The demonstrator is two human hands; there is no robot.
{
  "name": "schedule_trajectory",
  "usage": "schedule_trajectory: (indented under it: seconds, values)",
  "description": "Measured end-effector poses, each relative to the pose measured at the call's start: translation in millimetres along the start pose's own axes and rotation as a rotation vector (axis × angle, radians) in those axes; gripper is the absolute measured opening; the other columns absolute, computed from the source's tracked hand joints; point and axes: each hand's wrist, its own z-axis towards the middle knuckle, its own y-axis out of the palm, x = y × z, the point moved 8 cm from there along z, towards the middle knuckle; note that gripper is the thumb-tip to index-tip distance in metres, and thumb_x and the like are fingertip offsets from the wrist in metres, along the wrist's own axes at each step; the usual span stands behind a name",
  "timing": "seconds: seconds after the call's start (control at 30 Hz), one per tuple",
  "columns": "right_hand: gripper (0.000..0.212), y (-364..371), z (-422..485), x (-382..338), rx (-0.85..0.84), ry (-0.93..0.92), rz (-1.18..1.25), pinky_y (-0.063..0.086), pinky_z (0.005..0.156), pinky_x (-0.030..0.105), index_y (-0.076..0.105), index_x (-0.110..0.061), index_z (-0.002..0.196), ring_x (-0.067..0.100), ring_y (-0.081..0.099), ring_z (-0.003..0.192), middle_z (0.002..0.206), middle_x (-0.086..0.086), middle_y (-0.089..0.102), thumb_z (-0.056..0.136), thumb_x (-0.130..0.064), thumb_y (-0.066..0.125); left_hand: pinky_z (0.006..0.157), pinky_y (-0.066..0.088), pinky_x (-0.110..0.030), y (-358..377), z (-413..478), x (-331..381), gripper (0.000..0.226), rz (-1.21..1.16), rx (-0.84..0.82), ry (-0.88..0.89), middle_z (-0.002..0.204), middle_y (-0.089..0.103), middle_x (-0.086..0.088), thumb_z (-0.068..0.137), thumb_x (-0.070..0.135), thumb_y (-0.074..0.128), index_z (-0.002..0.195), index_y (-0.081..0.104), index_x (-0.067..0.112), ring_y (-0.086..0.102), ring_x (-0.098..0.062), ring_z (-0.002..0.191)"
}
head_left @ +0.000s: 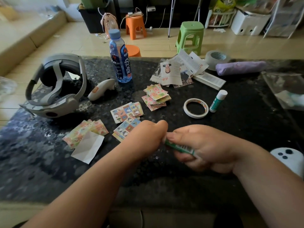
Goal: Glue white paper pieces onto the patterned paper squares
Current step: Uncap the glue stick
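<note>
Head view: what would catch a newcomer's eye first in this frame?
The two hands meeting low in the centre: the right hand grips a green glue stick, and the left hand closes on its other end. Behind them, stacks of patterned paper squares fan across the dark table, with a tall blue bottle and a grey headset at the back left.

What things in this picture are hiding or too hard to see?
All in the head view:
The glue stick: its tip end is hidden inside the left hand, and the right hand covers much of the tube.
The white controller: cut off by the right edge.
The plastic bag: blurred and cut off by the left edge.
The newspaper clippings: print too small to read.
</note>
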Motion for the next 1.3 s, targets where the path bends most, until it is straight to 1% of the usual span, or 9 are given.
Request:
schedule_trajectory:
  seconds: [0.07,0.13,0.27,0.4,0.5,0.67,0.83,1.03,1.3]
  values:
    - [0.034,0.2,-13.0,3.6,-0.177,0.068,0.18,0.018,0.036,0.014,0.059,-0.008,0.1,0.004,0.025,0.031,0.055,0.002,0.035,0.098,-0.041,0.059,0.06,0.044,-0.038,-21.8,3.5,-35.9,0.016,-0.327,0.151,-0.179,0.081,0.05,-0.009,0.1,0.008,0.047,0.088,0.044,0.018,0.054,-0.028,0.073]
    - [0.037,-9.5,-25.3,0.6,-0.267,0.02,0.34,0.023,0.036,0.016,0.065,-0.007,0.101,0.004,0.03,0.032,0.058,0.002,0.037,0.093,-0.043,0.071,0.047,0.023,-0.033,-42.1,0.4,-80.2,0.032,-0.929,0.327,-0.329,0.059,0.034,-0.004,0.095,0.011,0.045,0.067,0.034,0.023,0.034,-0.02,0.048]
    - [0.029,-30.4,-23.4,-2.9,-0.014,-0.164,0.225,0.034,0.042,0.025,0.058,-0.007,0.088,0.014,0.041,0.045,0.066,0.008,0.045,0.089,-0.032,0.074,0.043,0.016,-0.026,-22.3,-2.4,-95.5,0.047,-1.427,0.274,-0.395,0.051,0.023,0.0,0.1,0.041,0.042,0.058,0.029,0.023,0.017,-0.016,0.045]
    - [0.029,-37.7,-10.1,-13.4,0.419,-0.338,-0.241,0.042,0.056,0.037,0.055,-0.014,0.081,0.017,0.047,0.054,0.061,0.001,0.05,0.086,-0.022,0.082,0.049,0.026,-0.029,37.4,-0.4,-36.1,0.063,-1.391,-0.198,-0.368,0.054,0.03,-0.001,0.097,0.071,0.037,0.06,0.035,0.02,0.027,-0.017,0.047]
    - [0.029,-34.9,-11.4,-21.4,0.539,-0.425,-0.256,0.047,0.057,0.036,0.065,-0.021,0.088,0.012,0.054,0.056,0.065,-0.003,0.059,0.077,-0.035,0.088,0.052,0.031,-0.029,61.9,-6.8,-7.8,0.065,-1.358,-0.381,-0.297,0.056,0.033,-0.001,0.095,0.073,0.037,0.065,0.046,0.017,0.033,-0.016,0.05]
    - [0.018,-21.6,-5.7,-16.0,0.516,-0.413,-0.198,0.064,0.074,0.045,0.076,-0.01,0.097,0.029,0.076,0.08,0.085,0.009,0.077,0.083,-0.018,0.083,0.051,0.032,-0.028,72.5,-10.7,3.0,0.062,-1.407,-0.402,-0.296,0.057,0.034,-0.002,0.096,0.071,0.04,0.085,0.068,0.016,0.035,-0.015,0.051]
    - [0.012,-29.9,-6.6,-17.5,0.547,-0.4,-0.321,0.058,0.064,0.025,0.076,-0.013,0.087,0.015,0.073,0.07,0.078,0.003,0.077,0.083,-0.022,0.084,0.052,0.036,-0.029,76.7,-6.5,-0.1,0.073,-1.308,-0.399,-0.302,0.059,0.043,-0.005,0.095,0.075,0.032,0.091,0.066,0.011,0.041,-0.017,0.052]
    - [0.019,-127.0,-12.2,2.6,1.001,-0.165,-0.58,0.047,0.061,0.029,0.071,-0.014,0.081,0.02,0.066,0.073,0.075,0.004,0.069,0.082,-0.029,0.082,0.049,0.036,-0.029,66.4,-0.2,-19.9,0.064,-1.171,-0.157,-0.334,0.056,0.053,-0.006,0.099,0.068,0.036,0.08,0.062,0.013,0.044,-0.018,0.046]
    - [0.019,-189.7,-18.2,49.7,1.164,0.118,-0.518,0.053,0.069,0.037,0.07,-0.018,0.087,0.023,0.065,0.075,0.08,0.005,0.068,0.085,-0.034,0.081,0.058,0.044,-0.034,61.1,-4.5,-25.7,0.038,-0.994,-0.173,-0.298,0.061,0.058,-0.002,0.1,0.045,0.057,0.08,0.065,0.015,0.051,-0.017,0.056]
